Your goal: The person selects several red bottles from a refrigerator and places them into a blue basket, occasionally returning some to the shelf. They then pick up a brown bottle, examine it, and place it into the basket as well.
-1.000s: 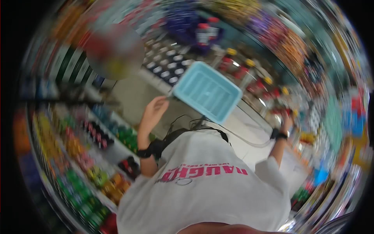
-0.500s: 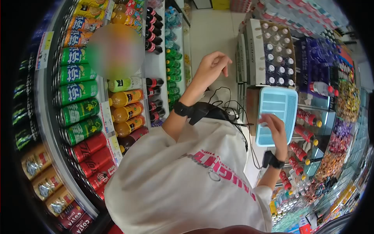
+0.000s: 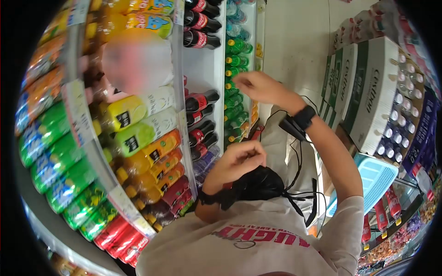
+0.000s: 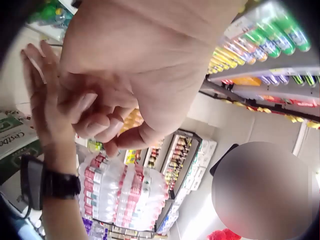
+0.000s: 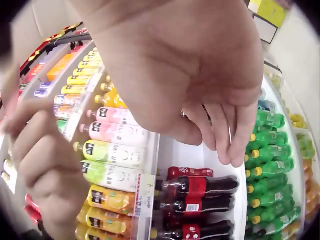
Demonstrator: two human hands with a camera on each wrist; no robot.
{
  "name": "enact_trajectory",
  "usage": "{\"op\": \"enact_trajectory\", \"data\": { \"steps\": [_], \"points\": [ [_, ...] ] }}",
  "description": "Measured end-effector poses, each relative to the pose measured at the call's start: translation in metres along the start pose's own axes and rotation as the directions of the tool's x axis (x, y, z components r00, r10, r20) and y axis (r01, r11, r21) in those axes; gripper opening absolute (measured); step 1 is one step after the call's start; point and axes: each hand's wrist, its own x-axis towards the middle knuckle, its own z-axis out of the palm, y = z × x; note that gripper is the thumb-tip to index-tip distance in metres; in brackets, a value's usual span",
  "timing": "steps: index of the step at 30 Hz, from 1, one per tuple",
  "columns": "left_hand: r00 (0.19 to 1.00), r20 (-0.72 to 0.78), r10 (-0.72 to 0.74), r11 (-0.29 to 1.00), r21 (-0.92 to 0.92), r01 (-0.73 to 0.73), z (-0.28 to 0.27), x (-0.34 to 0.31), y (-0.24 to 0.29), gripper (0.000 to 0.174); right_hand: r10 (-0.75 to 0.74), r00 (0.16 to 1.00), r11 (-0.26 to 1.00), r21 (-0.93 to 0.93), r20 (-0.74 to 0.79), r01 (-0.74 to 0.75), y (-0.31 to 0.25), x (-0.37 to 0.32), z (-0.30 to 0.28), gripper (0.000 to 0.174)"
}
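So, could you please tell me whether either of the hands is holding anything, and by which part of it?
Nothing is held: the bare left hand and the bare right hand are both empty.

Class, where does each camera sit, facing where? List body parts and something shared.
Head: worn there, facing forward and down at drinks; left hand, right hand, shirt show.
Left wrist: worn there, facing packed bottles; both hands show.
Right wrist: worn there, facing shelved cola bottles; both hands show.
Shared: green bottles, head and right wrist.
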Motion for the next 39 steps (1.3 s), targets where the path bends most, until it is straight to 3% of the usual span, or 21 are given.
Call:
{"op": "enact_trajectory", "data": {
  "steps": [6, 7, 10, 14, 15, 17, 19, 21, 24, 27, 30, 33, 36, 37, 39],
  "points": [
    [0.998, -0.027, -0.059, 0.997, -0.052, 0.057, -0.026, 0.002, -0.038, 0.010, -0.160, 0.980, 0.971, 0.162, -0.119, 0.178, 0.061, 0.103, 0.064, 0.029],
    [0.998, -0.017, -0.067, 0.997, -0.050, 0.066, -0.030, 0.002, -0.042, 0.010, -0.162, 0.986, 0.983, 0.087, -0.043, 0.165, 0.069, 0.121, 0.072, 0.036],
    [0.994, 0.005, -0.109, 0.994, -0.023, 0.109, -0.041, 0.000, -0.055, 0.008, -0.302, 0.947, 0.953, 0.001, -0.111, 0.304, 0.082, 0.167, 0.111, 0.044],
    [0.984, -0.126, -0.126, 0.992, -0.025, 0.124, -0.049, -0.002, -0.072, 0.008, -0.309, 0.949, 0.940, 0.171, 0.067, 0.295, 0.066, 0.211, 0.129, 0.066],
    [0.978, -0.152, -0.142, 0.990, -0.033, 0.138, -0.051, -0.002, -0.077, 0.009, -0.354, 0.932, 0.930, 0.132, 0.082, 0.342, 0.072, 0.227, 0.140, 0.075],
    [0.974, -0.188, -0.127, 0.991, 0.005, 0.130, -0.054, -0.002, -0.084, 0.009, -0.350, 0.927, 0.894, 0.345, 0.134, 0.287, 0.083, 0.253, 0.170, 0.077],
    [0.972, -0.216, -0.092, 0.994, 0.039, 0.103, -0.062, -0.003, -0.091, 0.009, -0.392, 0.909, 0.874, 0.366, 0.145, 0.319, 0.085, 0.275, 0.178, 0.077],
    [0.959, -0.261, -0.110, 0.992, 0.026, 0.121, -0.064, -0.004, -0.096, 0.009, -0.456, 0.879, 0.882, 0.205, 0.141, 0.424, 0.090, 0.284, 0.180, 0.076],
    [0.951, -0.288, -0.109, 0.994, -0.001, 0.113, -0.070, 0.000, -0.096, 0.009, -0.318, 0.899, 0.947, 0.148, 0.302, 0.285, 0.090, 0.293, 0.186, 0.075],
    [0.947, -0.274, -0.165, 0.986, -0.035, 0.162, -0.073, -0.001, -0.101, 0.008, -0.386, 0.919, 0.906, -0.154, 0.075, 0.394, 0.099, 0.289, 0.192, 0.071],
    [0.946, -0.277, -0.170, 0.985, -0.073, 0.156, -0.070, 0.004, -0.102, 0.009, -0.456, 0.890, 0.876, -0.194, -0.027, 0.442, 0.104, 0.283, 0.194, 0.064],
    [0.944, -0.248, -0.216, 0.976, -0.037, 0.214, -0.076, 0.008, -0.106, 0.011, -0.580, 0.797, 0.805, 0.029, -0.171, 0.592, 0.096, 0.291, 0.210, 0.058],
    [0.929, -0.271, -0.252, 0.967, -0.053, 0.247, -0.077, 0.012, -0.108, 0.012, -0.462, 0.887, 0.886, -0.033, -0.008, 0.462, 0.091, 0.298, 0.224, 0.063],
    [0.925, -0.285, -0.253, 0.968, -0.070, 0.243, -0.076, 0.014, -0.107, 0.013, -0.473, 0.880, 0.881, -0.047, -0.038, 0.471, 0.093, 0.299, 0.224, 0.062],
    [0.924, -0.273, -0.269, 0.963, -0.048, 0.266, -0.076, 0.017, -0.106, 0.013, -0.446, 0.893, 0.888, -0.092, 0.062, 0.450, 0.094, 0.294, 0.207, 0.061]
  ]
}}
